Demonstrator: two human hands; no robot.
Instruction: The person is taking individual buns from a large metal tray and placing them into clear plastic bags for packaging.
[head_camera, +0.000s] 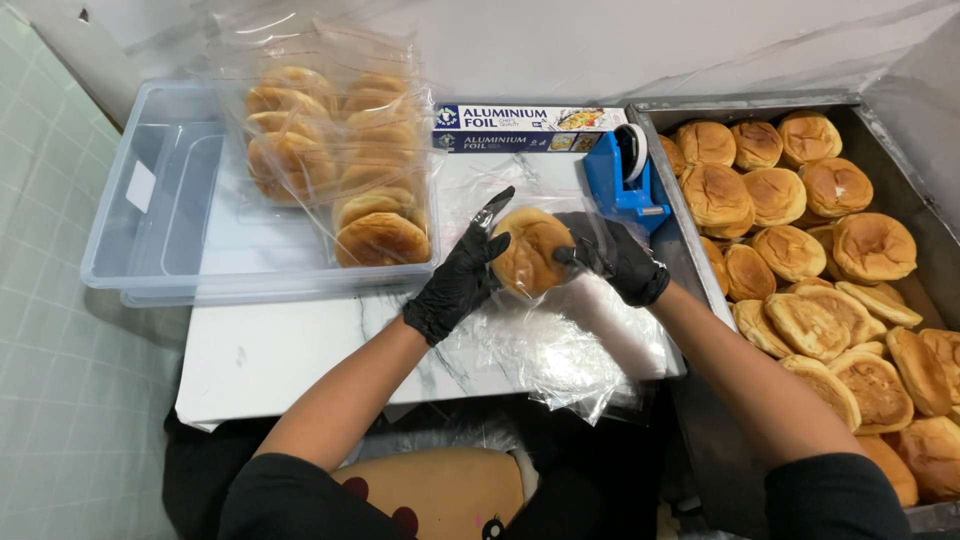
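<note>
On the white marbled desk (290, 350): a metal tray (900, 130) heaped with golden buns at right, a clear plastic bin (150, 230) with bagged buns at left, a blue tape dispenser (620, 185) behind. Mid-desk, above crumpled clear bags (560, 350), one bun (528, 250), gripped between gloved left hand (455, 285) and right hand (615, 258), fingers curled around its edges.

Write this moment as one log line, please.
left hand: black-gloved, holds round golden bun | right hand: black-gloved, on same bun | clear plastic bags: beneath | metal tray: right
</note>
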